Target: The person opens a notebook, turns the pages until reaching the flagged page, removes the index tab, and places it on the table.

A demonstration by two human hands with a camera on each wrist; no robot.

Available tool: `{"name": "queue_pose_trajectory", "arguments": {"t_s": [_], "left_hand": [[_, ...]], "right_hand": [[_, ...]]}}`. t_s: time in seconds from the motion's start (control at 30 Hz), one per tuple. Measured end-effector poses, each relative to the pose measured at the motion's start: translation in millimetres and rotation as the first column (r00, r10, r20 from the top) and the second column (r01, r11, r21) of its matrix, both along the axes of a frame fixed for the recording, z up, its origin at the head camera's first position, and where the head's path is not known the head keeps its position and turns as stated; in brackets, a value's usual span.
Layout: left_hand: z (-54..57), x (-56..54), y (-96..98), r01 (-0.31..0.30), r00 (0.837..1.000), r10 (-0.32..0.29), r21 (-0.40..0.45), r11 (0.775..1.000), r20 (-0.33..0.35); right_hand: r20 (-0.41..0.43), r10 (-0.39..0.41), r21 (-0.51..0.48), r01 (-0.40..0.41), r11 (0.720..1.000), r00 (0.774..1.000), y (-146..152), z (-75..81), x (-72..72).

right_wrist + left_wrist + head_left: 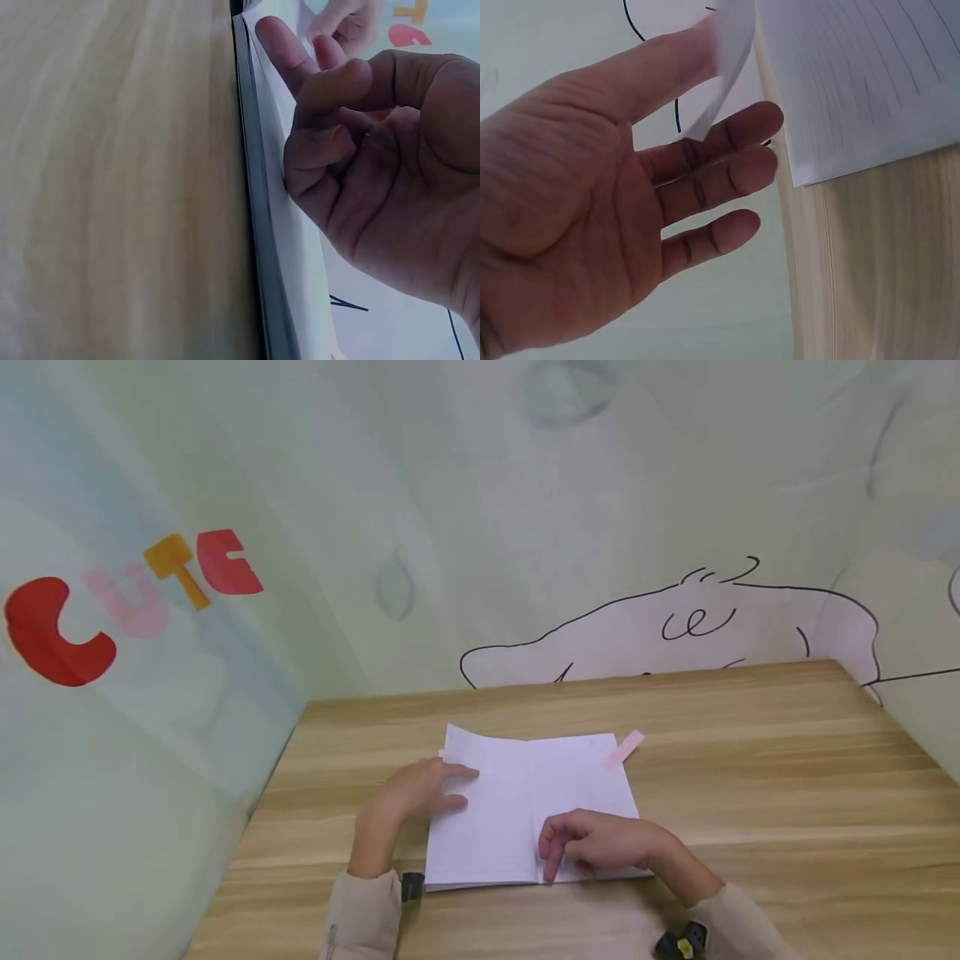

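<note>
An open notebook (498,839) with faintly lined white pages lies on the wooden table. My left hand (408,792) is at its left page, thumb and index finger spread apart over the paper. In the left wrist view, a raised page edge (731,82) crosses the thumb tip and overlaps the other fingers, which are loosely extended. My right hand (603,842) is over the lower right page, index finger pointing down at the centre fold near the bottom edge. The right wrist view shows its other fingers (319,154) curled with nothing in them, beside the notebook's dark cover edge (259,210).
A pink paper strip (624,749) sticks out at the right page's upper corner. The wood-grain table (787,777) extends around the notebook. A printed cloth backdrop (337,527) with coloured letters rises behind and to the left. Dark wrist devices (682,941) sit at both sleeves.
</note>
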State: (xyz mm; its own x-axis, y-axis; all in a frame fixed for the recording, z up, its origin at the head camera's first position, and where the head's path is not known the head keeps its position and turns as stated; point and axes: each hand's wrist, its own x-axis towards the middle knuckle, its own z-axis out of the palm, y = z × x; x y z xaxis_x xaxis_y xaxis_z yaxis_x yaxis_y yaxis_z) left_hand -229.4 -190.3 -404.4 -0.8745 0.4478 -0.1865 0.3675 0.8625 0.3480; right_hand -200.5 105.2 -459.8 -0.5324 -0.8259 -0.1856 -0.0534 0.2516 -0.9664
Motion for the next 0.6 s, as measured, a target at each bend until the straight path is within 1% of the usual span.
{"name": "queue_pose_trajectory", "arguments": {"t_s": [0.13,0.27,0.37,0.47,0.53,0.6], "left_hand": [[-1.1,1.6,-2.3,0.028,0.999,-0.029,0.014,1.0,0.042],[-0.6,2.2,-2.7,0.015,0.996,-0.015,0.006,1.0,0.083],[0.0,3.5,-3.2,-0.021,0.988,0.021,-0.001,1.0,0.151],[0.3,5.4,-4.3,-0.057,0.975,0.065,-0.042,0.997,0.215],[-0.4,6.3,-4.7,-0.077,0.966,0.09,-0.063,0.995,0.242],[-1.3,6.8,-4.8,-0.08,0.963,0.099,-0.083,0.993,0.25]], "right_hand": [[-0.041,0.006,0.061,-0.003,0.998,0.999,2,0.5,1.9],[-0.092,0.006,0.106,0.003,0.994,0.996,5,3.4,1.6],[-0.126,-0.015,0.132,0.031,0.991,0.992,8,4.9,0.2],[-0.137,-0.048,0.148,0.069,0.987,0.989,12,5.2,-2.4],[-0.132,-0.07,0.152,0.09,0.984,0.989,15,5.1,-4.6],[-0.127,-0.094,0.153,0.113,0.982,0.987,19,5.1,-7.0]]}}
